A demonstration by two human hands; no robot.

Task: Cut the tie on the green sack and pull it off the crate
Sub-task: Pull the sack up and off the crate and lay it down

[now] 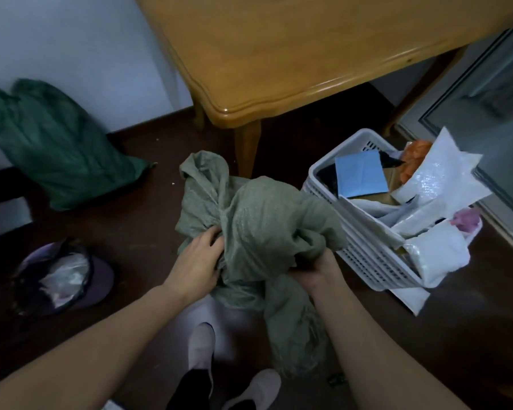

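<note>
A left hand [196,261] and a right hand [317,273] hold a crumpled pale green woven sack [264,220] over the dark floor [148,202], beside a white slatted plastic crate [365,255] full of white packets. The left grip bunches the sack's folds. The right grip clamps it from beneath.

A wooden table [293,48] with a rounded, moulded edge fills the top of the view, one leg [247,146] standing on the dark floor [137,220]. A full dark green bag [51,143] leans against the pale wall [71,39] at far left. Nearer, on the floor, lies a purple cap-like thing [95,279] with clear plastic [62,276] in it. At right, white packets [439,173] are piled with a blue folded sheet [360,173], an orange item [416,158] and a pink one [467,220]. A flat packet [412,298] lies on the floor. A framed glass panel [492,113] stands behind.
</note>
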